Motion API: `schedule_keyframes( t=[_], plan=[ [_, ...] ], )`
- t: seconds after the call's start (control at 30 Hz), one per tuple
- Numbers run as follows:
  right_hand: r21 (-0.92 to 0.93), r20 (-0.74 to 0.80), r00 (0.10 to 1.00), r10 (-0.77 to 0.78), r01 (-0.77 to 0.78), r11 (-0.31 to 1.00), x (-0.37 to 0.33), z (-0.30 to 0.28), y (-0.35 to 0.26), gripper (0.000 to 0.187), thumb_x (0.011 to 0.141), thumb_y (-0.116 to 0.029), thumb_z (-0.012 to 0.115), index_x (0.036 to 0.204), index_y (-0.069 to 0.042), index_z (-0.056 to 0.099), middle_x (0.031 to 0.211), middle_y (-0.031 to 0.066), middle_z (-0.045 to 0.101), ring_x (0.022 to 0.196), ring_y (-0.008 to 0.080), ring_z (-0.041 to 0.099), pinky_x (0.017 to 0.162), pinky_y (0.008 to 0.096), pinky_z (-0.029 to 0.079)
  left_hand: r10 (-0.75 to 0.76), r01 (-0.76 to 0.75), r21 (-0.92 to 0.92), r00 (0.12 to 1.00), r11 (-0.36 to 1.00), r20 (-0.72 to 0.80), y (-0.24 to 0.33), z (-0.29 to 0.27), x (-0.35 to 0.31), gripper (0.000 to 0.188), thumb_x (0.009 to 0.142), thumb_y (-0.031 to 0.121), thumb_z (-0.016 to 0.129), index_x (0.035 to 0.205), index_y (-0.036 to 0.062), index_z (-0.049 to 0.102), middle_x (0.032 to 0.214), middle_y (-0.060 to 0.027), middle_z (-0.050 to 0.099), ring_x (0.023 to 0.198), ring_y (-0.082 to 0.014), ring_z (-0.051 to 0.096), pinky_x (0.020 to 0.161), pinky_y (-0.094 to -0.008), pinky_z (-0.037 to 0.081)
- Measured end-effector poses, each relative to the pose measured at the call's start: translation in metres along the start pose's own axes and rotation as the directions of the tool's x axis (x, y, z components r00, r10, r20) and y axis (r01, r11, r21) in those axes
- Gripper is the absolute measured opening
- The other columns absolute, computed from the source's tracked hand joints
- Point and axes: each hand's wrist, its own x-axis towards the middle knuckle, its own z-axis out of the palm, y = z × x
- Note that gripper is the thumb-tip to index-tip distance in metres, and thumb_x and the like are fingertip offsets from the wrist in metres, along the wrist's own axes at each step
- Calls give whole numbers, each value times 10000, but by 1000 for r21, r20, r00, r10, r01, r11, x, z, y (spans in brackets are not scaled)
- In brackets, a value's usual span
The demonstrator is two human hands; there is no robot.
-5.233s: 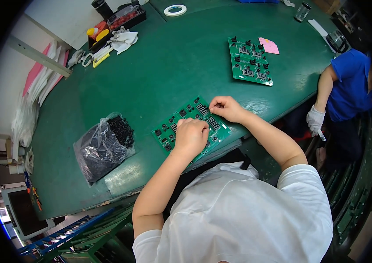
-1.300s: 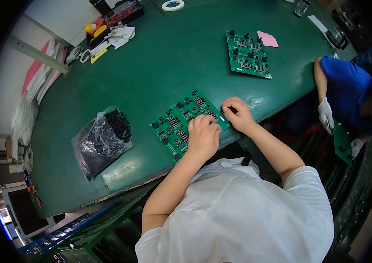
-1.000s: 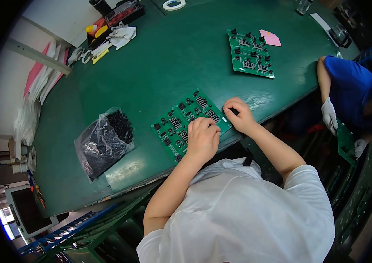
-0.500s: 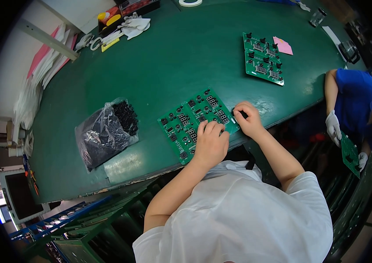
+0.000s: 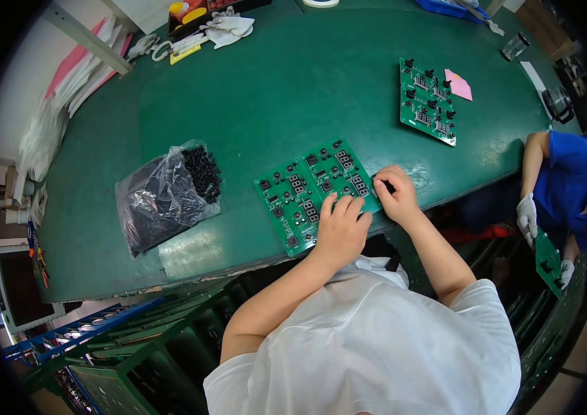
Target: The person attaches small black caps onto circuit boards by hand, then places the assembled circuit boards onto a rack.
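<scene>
A green circuit board (image 5: 300,207) with black digit displays and black knob-like parts lies before me at the table's near edge. Over its near right portion, my left hand (image 5: 340,225) is bent with fingertips down among the components; its grip is hidden. Beside the board's right edge my right hand (image 5: 397,197) is closed, and small black plastic parts (image 5: 383,184) show between thumb and fingers. To the left lies a clear plastic bag (image 5: 158,207), its mouth spilling a heap of similar black parts (image 5: 201,174).
Farther right rests another green board (image 5: 426,104) with black knobs fitted, next to a pink paper (image 5: 458,84). White gloves (image 5: 228,30) and a tape ring are at the back left. At right, a gloved co-worker in blue holds a green board (image 5: 548,265).
My view has shifted slightly. My left fingertips have moved a little to the right over the board. My right hand stays by the board's edge. The co-worker's board has tilted.
</scene>
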Motion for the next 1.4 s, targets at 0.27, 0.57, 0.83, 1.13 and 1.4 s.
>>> schedule_keyframes(
  t=[0.27,0.57,0.83,1.13,1.4],
  plan=[
    [-34,11,1000,3,-3,999,1,-1,-1,55,773,-74,621,787,-27,597,779,91,621,755,286,574,694,380,440,18,-20,40,998,999,54,5,-4,-14,312,730,144,652,1036,93,619,1110,-93,555,1078,-253,497,979,-492,318],
    [-81,135,991,-24,36,996,-1,-6,-12,215,736,-131,664,913,-36,590,790,105,590,784,305,561,751,397,418,55,-62,93,996,994,74,1,-3,-10,241,768,147,542,978,68,630,1122,-112,562,1103,-266,496,1019,-505,295],
    [-107,162,986,-32,50,993,-9,-4,-18,570,680,-267,729,1154,-40,507,889,122,547,875,314,535,858,432,372,-8,5,53,999,999,46,7,-10,-5,253,736,94,612,987,79,630,1151,-111,552,1118,-293,495,1001,-505,310],
    [-156,286,957,36,10,988,-5,-10,-20,767,642,-320,749,1278,-44,421,1006,134,536,1013,322,518,1068,539,229,-566,497,-277,768,822,-300,-72,-87,-50,166,838,68,598,997,21,601,1086,-162,560,1017,-306,549,869,-357,445],
    [-147,334,941,52,-3,989,63,-6,-12,431,886,-313,530,1234,-58,540,1001,114,585,996,295,524,944,412,364,-866,863,-152,496,482,70,-74,-82,-62,306,848,314,658,756,24,626,613,-50,568,538,-158,523,539,-302,439]
  ],
)
